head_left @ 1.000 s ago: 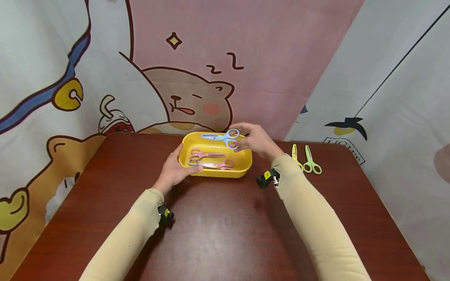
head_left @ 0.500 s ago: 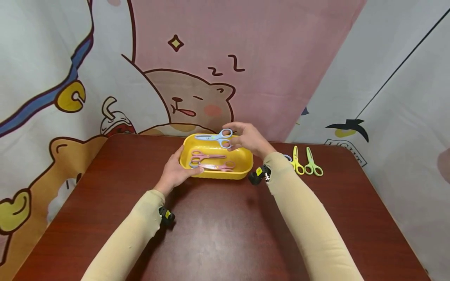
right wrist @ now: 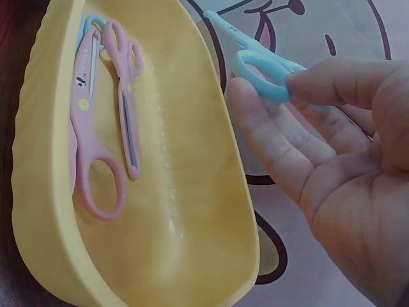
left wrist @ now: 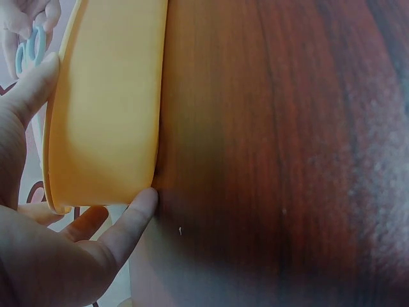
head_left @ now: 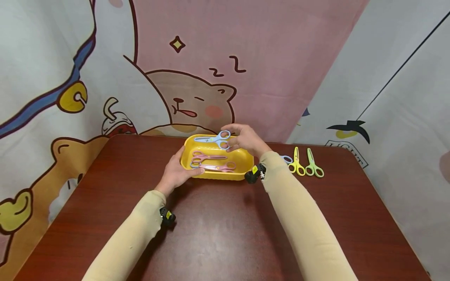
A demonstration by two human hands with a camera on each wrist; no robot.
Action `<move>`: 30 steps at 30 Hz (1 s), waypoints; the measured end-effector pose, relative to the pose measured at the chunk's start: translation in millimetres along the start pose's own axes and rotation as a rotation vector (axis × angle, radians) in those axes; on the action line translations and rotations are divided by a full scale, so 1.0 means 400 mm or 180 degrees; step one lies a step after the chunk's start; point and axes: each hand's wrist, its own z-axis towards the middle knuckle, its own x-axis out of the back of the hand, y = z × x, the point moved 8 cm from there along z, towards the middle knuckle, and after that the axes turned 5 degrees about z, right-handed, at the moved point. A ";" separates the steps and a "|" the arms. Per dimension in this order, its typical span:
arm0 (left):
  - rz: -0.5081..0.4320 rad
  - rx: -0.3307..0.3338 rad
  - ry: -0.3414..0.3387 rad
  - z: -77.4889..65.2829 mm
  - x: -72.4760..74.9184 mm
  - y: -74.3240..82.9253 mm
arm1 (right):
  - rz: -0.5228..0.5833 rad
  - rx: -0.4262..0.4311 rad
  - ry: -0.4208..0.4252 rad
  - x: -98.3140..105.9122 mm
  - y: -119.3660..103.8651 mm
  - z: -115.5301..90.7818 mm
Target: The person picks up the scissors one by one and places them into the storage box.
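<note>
A pair of light blue scissors (head_left: pixel 212 139) is pinched by its handle loops in my right hand (head_left: pixel 243 139), above the back of a yellow plastic basin (head_left: pixel 248 158). Its blades point left. In the right wrist view the thumb and fingertips meet at the blue loop (right wrist: pixel 263 78). My left hand (head_left: pixel 174 171) grips the basin's left end, thumb over the front rim and fingers against the outer wall (left wrist: pixel 105 115). Inside the basin lie two pairs of pink scissors, one (head_left: pixel 209 157) behind the other (head_left: pixel 216 167). A blue loop (right wrist: pixel 96 23) shows under them.
Yellow scissors (head_left: pixel 297 162) and green scissors (head_left: pixel 313 164) lie on the brown table (head_left: pixel 218 226) to the right. Beside them a bluish scissor loop (head_left: pixel 287 159) peeks out behind my right sleeve. A printed curtain (head_left: pixel 267 70) hangs behind the table.
My right hand has moved a little left with the blue scissors, further over the basin. The left hand keeps its grip on the basin. The head view has shifted slightly.
</note>
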 end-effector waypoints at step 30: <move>0.0030 0.0034 -0.0021 -0.008 0.002 0.005 | 0.0028 -0.0285 0.0062 -0.034 0.080 0.066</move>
